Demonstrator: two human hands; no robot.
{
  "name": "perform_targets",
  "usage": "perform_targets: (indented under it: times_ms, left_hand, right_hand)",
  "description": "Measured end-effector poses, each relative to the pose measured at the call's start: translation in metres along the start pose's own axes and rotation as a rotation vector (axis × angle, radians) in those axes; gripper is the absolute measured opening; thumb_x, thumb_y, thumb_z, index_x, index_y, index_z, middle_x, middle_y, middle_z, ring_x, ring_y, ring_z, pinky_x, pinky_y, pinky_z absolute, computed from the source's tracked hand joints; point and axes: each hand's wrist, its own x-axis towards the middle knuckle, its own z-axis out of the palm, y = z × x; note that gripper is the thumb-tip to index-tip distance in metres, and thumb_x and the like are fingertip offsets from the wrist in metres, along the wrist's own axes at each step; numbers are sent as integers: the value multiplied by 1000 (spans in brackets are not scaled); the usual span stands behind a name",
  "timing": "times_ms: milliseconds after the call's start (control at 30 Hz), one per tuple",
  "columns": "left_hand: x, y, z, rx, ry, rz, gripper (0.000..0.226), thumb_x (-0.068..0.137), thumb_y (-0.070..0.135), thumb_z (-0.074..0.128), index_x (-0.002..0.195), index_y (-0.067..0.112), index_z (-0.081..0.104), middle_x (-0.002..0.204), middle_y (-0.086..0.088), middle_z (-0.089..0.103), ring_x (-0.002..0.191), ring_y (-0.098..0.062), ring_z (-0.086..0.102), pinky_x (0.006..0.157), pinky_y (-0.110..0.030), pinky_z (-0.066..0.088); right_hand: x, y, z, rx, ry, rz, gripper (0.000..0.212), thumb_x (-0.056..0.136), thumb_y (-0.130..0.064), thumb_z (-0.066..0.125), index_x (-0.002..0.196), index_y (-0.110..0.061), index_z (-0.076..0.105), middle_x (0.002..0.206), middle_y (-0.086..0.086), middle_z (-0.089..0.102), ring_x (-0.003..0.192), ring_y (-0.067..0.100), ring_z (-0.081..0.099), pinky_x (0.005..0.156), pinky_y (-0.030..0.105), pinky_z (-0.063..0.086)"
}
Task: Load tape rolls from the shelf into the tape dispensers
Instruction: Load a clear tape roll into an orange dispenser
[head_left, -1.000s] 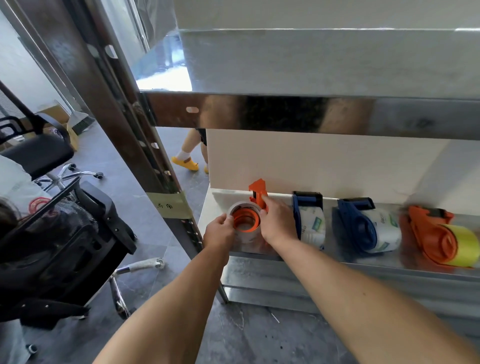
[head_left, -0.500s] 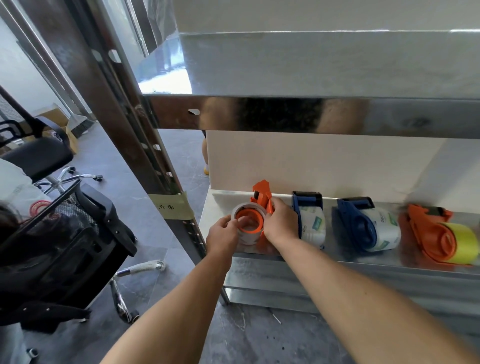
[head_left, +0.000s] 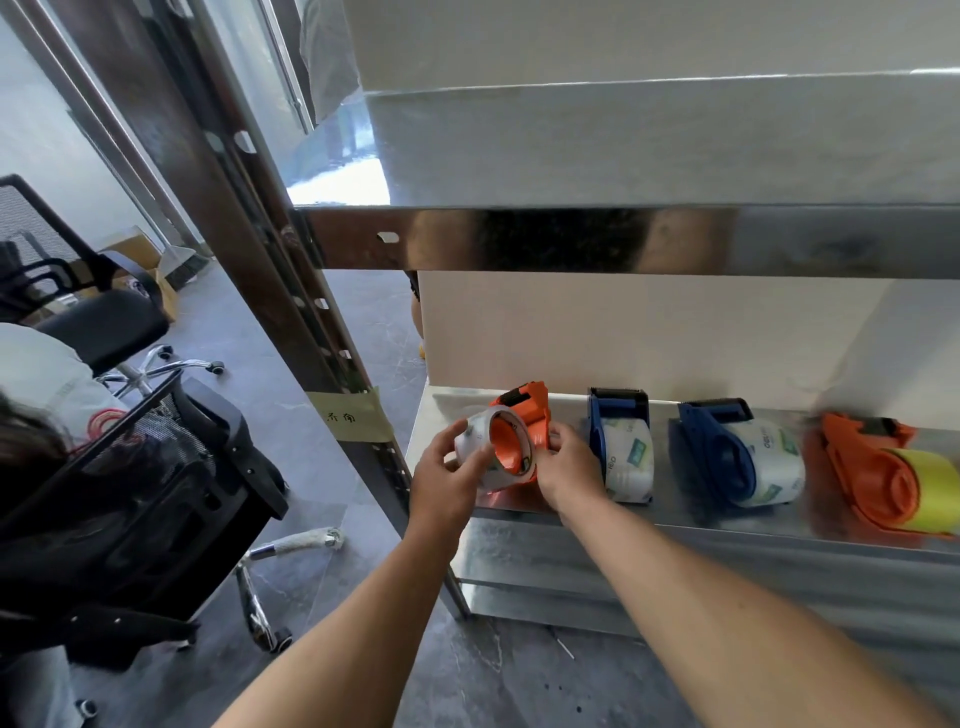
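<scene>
A clear tape roll (head_left: 480, 451) sits around the hub of an orange tape dispenser (head_left: 524, 415) at the left end of the metal shelf (head_left: 571, 512). My left hand (head_left: 447, 478) grips the roll from the left. My right hand (head_left: 569, 470) holds the dispenser from the right. To the right, two blue dispensers (head_left: 618, 434) (head_left: 714, 447) carry white printed rolls. Farther right, another orange dispenser (head_left: 867, 467) holds a yellow roll (head_left: 930, 488).
An upper shelf (head_left: 623, 156) overhangs the working shelf. A slotted upright post (head_left: 291, 322) with a paper label stands left of it. Black office chairs (head_left: 130, 493) and a seated person (head_left: 31, 415) fill the floor at left.
The orange dispenser has tilted and lifted slightly, its hub now turned toward me, with the clear roll pushed farther onto it. Both hands stayed on it. The view shifted a little.
</scene>
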Motion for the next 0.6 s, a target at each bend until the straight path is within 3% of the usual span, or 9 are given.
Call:
perform_targets:
  times_ms: [133,267,400,467,533,600]
  left_hand:
    - [-3,-4,-2,75,-17,32,50,84,30,78,130,30,60,121,2,64,98,-16,70,73,-22,57]
    - [-7,-5,-1,138,-71,70,38,88,21,74,123,30,62,122,1,61,100,-13,67,67,-17,56]
    - [-11,-4,6,198,-124,77,36,92,12,67,124,27,59,116,1,62,94,-13,67,64,-17,56]
    - [-11,-3,6,164,-127,47,41,92,12,67,128,24,55,109,0,64,91,-13,68,63,-18,55]
    - [-10,-4,5,136,-134,15,42,92,13,68,128,25,50,109,0,65,91,-12,68,62,-17,54]
    - [-10,-4,5,113,-146,-37,39,93,15,67,127,23,51,108,0,67,92,-13,69,64,-19,55]
  right_hand:
    - [-2,3,-2,-1,-98,4,16,100,-31,48,109,-29,62,103,-4,67,90,14,59,77,28,45]
    - [-5,6,-8,44,-149,25,27,96,-43,50,117,-31,62,108,-3,68,98,19,64,88,39,54]
    - [-9,3,-11,177,-217,13,12,98,-37,47,94,-41,58,104,-1,70,94,21,67,84,43,58]
    - [-12,1,-13,225,-229,19,17,101,-33,43,102,-42,58,107,0,68,96,20,66,83,39,58]
    - [-13,3,-13,231,-225,25,24,102,-35,40,115,-31,60,109,2,68,97,20,66,84,41,58]
    - [-14,5,-12,187,-202,30,31,101,-42,39,112,-26,64,103,2,70,94,21,67,84,44,58]
